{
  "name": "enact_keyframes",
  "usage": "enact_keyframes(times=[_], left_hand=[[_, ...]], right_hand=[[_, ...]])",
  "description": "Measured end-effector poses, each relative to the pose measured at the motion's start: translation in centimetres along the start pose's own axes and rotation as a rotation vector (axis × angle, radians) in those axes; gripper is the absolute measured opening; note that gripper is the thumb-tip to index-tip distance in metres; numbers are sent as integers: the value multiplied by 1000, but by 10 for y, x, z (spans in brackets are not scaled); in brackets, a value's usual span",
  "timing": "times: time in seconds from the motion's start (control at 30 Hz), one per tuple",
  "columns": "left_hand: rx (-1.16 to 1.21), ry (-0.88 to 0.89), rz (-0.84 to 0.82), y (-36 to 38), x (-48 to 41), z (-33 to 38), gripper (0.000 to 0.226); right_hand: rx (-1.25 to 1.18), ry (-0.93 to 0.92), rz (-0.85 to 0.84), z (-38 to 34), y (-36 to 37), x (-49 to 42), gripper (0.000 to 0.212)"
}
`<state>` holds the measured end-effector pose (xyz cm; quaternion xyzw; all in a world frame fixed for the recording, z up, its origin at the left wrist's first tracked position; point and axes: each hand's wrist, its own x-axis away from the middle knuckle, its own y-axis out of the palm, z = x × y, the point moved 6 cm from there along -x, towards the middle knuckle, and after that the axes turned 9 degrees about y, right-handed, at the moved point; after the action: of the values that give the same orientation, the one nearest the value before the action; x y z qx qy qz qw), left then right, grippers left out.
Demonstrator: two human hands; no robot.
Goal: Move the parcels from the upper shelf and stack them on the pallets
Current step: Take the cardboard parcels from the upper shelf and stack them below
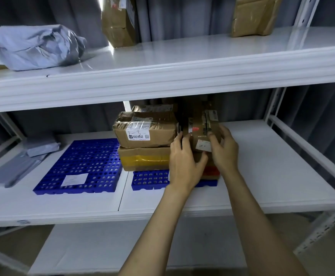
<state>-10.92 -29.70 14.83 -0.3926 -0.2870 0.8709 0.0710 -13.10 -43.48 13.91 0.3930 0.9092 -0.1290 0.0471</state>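
A small box (201,134) is clamped between the left hand (184,162) and the right hand (224,150), just beside the stacked boxes (145,132) on the blue pallet (150,179). If it is released off-centre, it may tip from the pallet edge.

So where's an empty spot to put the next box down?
The left blue pallet is nearly bare, just a white label near its front. The white shelf right of the stacked boxes is bare too. The right pallet is crowded.
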Motion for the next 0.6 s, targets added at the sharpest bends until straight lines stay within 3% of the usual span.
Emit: enact_keyframes(times=[0.1,0.43,0.6], left_hand=[[-47,56,10,-25,3,1,61],[-136,308,105,-128,2,16,52],[-163,453,190,-195,-4,25,49]], right_hand=[[81,-72,27,-18,8,23,50],[200,-374,107,-110,22,104,57],[153,-588,154,-172,27,143,48]])
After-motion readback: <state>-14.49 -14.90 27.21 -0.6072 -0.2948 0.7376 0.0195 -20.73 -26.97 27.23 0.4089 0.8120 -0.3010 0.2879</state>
